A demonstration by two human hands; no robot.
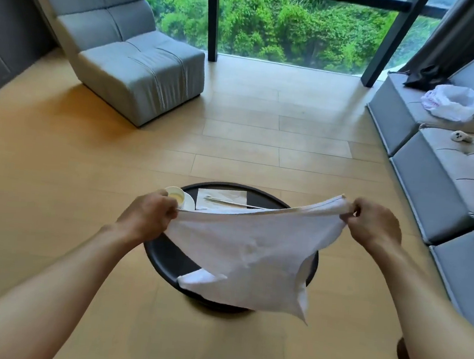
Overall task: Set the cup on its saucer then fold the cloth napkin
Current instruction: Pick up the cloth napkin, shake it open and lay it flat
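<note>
A white cloth napkin (249, 253) hangs spread in the air above a round black table (164, 259). My left hand (147, 215) pinches its left top corner and my right hand (373, 224) pinches its right top corner. The cloth sags between them and its lower edge drapes over the table's near side. At the table's far left a white cup (175, 195) sits on a white saucer (189, 202), partly hidden behind my left hand.
A paper napkin (222, 196) with a metal utensil (233, 203) across it lies at the table's far side. A grey armchair (131, 65) stands far left, a grey sofa (448, 170) along the right. Wooden floor surrounds the table.
</note>
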